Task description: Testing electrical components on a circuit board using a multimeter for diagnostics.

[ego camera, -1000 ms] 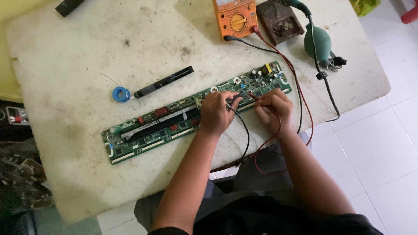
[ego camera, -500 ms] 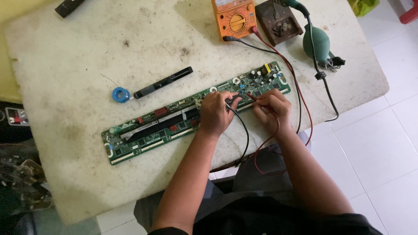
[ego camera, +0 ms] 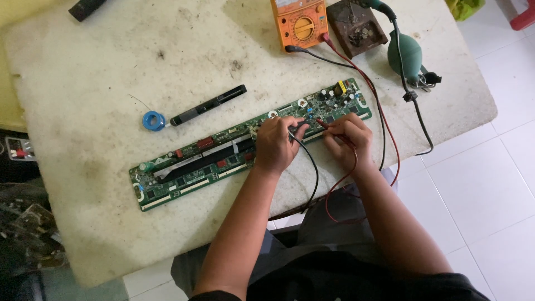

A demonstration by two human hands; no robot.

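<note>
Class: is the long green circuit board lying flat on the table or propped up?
Flat: the circuit board rests full-length on the table.

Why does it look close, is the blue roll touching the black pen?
Apart. The head view shows a strip of bare table between the blue roll and the black pen.

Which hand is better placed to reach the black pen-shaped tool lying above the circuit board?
Left, probably: the left hand rests on the circuit board nearer the black tool; the right hand is farther.
</note>
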